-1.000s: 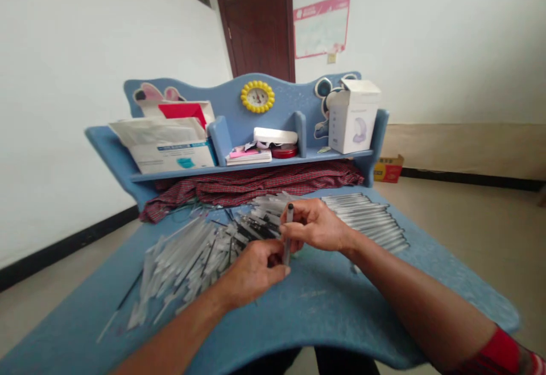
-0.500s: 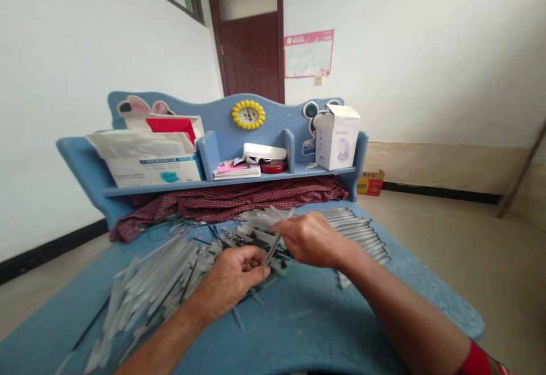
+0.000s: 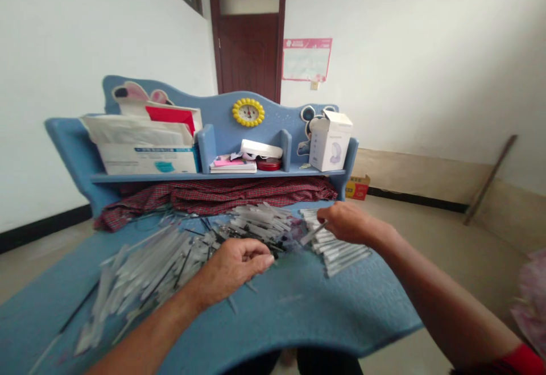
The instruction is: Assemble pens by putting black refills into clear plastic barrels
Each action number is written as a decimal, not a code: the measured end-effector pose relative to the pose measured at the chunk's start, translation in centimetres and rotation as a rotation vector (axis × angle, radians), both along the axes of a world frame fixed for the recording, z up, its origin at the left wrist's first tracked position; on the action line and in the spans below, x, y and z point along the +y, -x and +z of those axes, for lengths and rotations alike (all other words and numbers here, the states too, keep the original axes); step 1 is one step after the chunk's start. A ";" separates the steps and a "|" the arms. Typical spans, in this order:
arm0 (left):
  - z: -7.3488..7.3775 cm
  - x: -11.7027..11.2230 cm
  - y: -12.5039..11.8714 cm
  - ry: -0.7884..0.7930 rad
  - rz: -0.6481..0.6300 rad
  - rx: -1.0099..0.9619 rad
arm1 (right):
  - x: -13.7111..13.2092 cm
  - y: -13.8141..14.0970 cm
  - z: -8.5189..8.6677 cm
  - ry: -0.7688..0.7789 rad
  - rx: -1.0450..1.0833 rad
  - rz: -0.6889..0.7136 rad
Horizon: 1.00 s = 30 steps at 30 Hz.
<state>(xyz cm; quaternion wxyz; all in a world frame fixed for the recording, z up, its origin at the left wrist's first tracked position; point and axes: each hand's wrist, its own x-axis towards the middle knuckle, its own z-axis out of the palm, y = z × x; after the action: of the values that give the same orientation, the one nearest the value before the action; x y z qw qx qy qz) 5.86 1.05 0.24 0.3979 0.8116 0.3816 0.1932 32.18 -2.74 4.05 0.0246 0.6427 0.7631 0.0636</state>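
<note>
My right hand (image 3: 348, 222) is at the right of the blue desk, its fingers pinching a thin stick in a clear plastic sleeve (image 3: 313, 234). That stick slants over a neat row of similar sleeved sticks (image 3: 343, 256). Lower and further left, my left hand (image 3: 239, 266) rests with curled fingers, thumb close to the forefinger; whatever may be inside is hidden. Beyond it lies a loose heap of clear sleeves (image 3: 261, 219) mixed with dark thin sticks. A larger spread of long translucent sleeves (image 3: 143, 272) covers the desk to its left.
A crumpled red checked cloth (image 3: 226, 194) lies under the desk's shelf (image 3: 170, 176). On the shelf stand an open mask box (image 3: 147, 159), a red round tin (image 3: 269, 164) and a white box (image 3: 330, 143). The desk's front edge (image 3: 362, 349) curves inward.
My right hand has moved right, carrying the sleeved stick away from my left hand to the row. My left hand stays nearly in place. The view has shifted slightly.
</note>
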 end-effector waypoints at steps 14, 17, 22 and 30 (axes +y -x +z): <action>-0.2 0.6 0.5 -0.200 0.066 0.004 | -1.3 -5.4 -5.1 0.039 0.112 -0.161; -0.2 1.1 1.0 -0.231 0.102 -0.007 | -1.1 -5.8 -5.7 0.037 0.127 -0.160; -0.2 2.0 1.8 -0.310 0.191 -0.030 | -1.6 -6.1 -6.5 0.023 0.133 -0.165; -0.5 2.4 2.3 -0.331 0.251 -0.018 | -2.3 -0.8 -5.9 -0.038 0.252 0.037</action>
<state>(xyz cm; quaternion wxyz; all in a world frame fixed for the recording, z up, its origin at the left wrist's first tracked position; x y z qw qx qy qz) 3.60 3.49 -0.23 0.2354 0.8103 0.4391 0.3085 32.97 -5.05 -1.87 -0.0849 0.6316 0.7706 -0.0029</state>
